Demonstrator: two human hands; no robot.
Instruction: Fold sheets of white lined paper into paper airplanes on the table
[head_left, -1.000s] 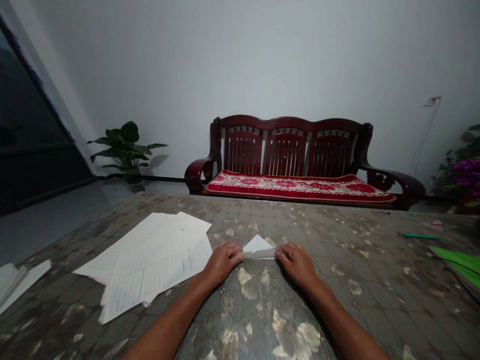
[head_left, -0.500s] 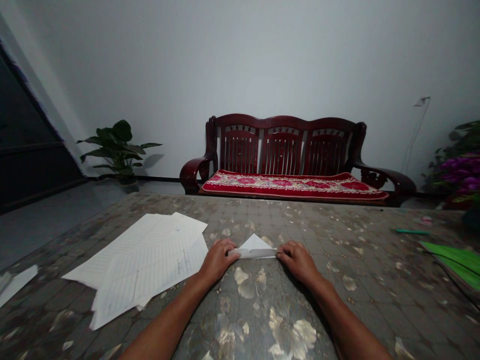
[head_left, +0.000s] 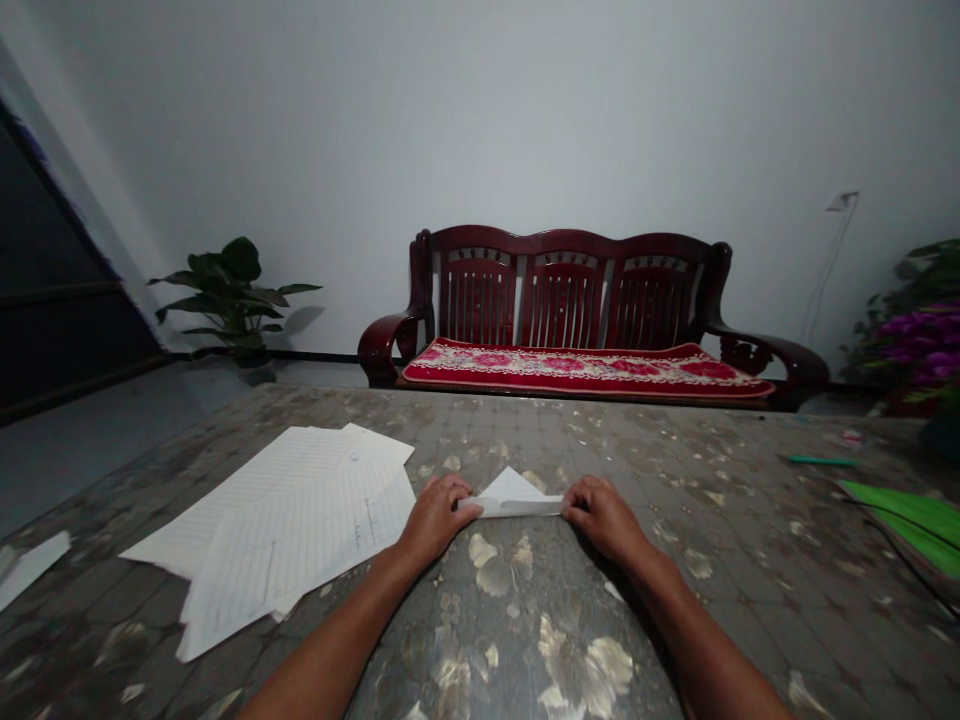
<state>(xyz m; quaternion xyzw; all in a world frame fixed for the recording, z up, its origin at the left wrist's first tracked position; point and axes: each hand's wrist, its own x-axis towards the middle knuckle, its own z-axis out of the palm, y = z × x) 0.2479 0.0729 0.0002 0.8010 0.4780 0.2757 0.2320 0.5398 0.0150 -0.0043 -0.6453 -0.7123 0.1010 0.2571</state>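
Observation:
A folded white paper (head_left: 514, 497) lies on the mottled grey-and-gold tabletop (head_left: 645, 450), directly in front of me. It forms a small triangle above a flat folded strip. My left hand (head_left: 435, 518) grips the strip's left end. My right hand (head_left: 604, 518) has its fingertips curled against the right end. A loose stack of ruled white sheets (head_left: 300, 520) lies just left of my left hand, apart from it.
A green notebook (head_left: 907, 525) and a green pen (head_left: 821, 460) lie at the table's right side. A white paper scrap (head_left: 30, 568) sits at the left edge. Beyond the table's far edge stand a dark wooden bench (head_left: 562, 310) and potted plants.
My hands have moved slightly apart, and the folded strip now shows longer between them. The view has shifted a little, with the room and table sliding left.

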